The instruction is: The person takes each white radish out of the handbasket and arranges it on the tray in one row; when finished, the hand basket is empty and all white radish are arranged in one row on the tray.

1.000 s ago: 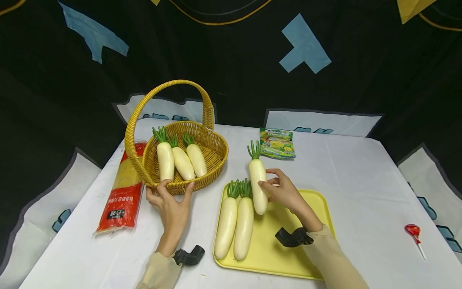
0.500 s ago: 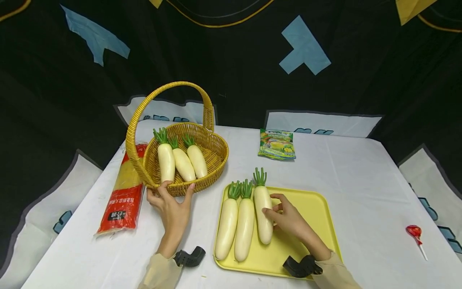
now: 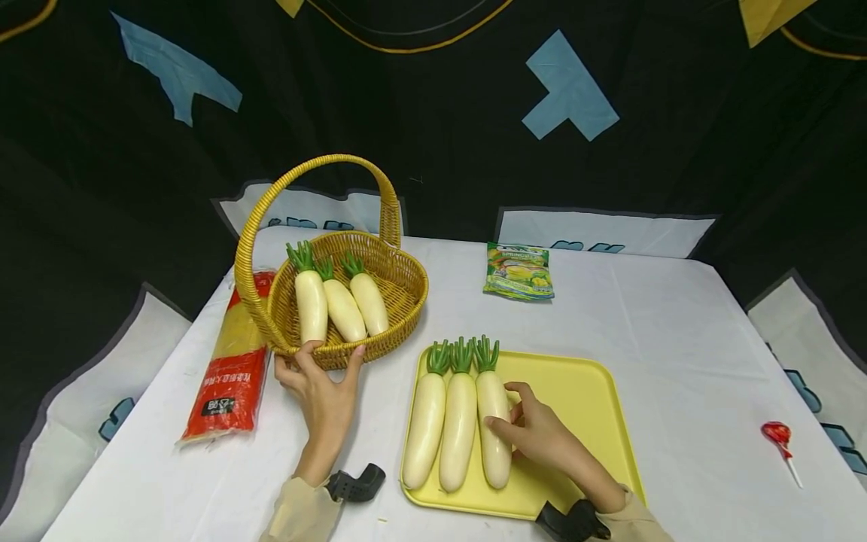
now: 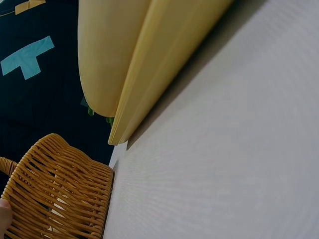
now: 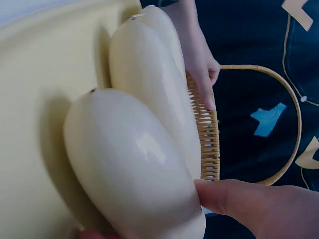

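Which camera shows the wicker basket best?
The head view: it shows the wicker basket almost whole, with its handle and three white radishes inside. The left wrist view catches only its woven side and a stub of handle; the right wrist view, the handle's arch and some weave behind nearer radishes.

A red-and-yellow plastic package (image 3: 229,384) lies at the left of a white-covered table (image 3: 677,361), a green packet (image 3: 518,272) near the far edge and a red lollipop (image 3: 777,433) at right, before a black backdrop (image 3: 433,113) bearing pale blue patches (image 3: 570,84).
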The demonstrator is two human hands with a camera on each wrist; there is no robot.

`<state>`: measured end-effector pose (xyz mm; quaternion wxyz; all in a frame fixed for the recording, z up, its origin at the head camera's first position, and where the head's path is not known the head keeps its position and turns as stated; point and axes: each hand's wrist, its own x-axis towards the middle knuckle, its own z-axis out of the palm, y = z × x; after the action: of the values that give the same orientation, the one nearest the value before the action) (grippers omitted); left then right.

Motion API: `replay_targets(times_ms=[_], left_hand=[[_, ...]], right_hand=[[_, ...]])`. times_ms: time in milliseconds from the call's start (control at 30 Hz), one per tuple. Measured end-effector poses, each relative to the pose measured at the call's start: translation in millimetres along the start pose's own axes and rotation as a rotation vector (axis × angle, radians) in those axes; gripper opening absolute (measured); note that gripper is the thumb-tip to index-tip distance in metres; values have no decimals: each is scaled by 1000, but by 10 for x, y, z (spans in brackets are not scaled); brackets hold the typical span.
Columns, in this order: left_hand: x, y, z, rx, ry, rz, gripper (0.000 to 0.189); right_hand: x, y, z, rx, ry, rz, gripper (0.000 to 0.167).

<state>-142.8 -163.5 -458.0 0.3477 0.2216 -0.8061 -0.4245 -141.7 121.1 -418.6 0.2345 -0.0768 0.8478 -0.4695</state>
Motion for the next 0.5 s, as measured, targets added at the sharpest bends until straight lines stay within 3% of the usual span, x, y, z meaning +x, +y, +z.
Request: replay_targets(times_ms=[200, 500], left_hand=[[6, -16, 3, 0, 0, 1, 64], [5, -11, 3, 0, -7, -4, 65]], right_hand=[[0, -19, 21, -55, 15, -21, 71], [26, -45, -5, -184, 110, -17, 65]])
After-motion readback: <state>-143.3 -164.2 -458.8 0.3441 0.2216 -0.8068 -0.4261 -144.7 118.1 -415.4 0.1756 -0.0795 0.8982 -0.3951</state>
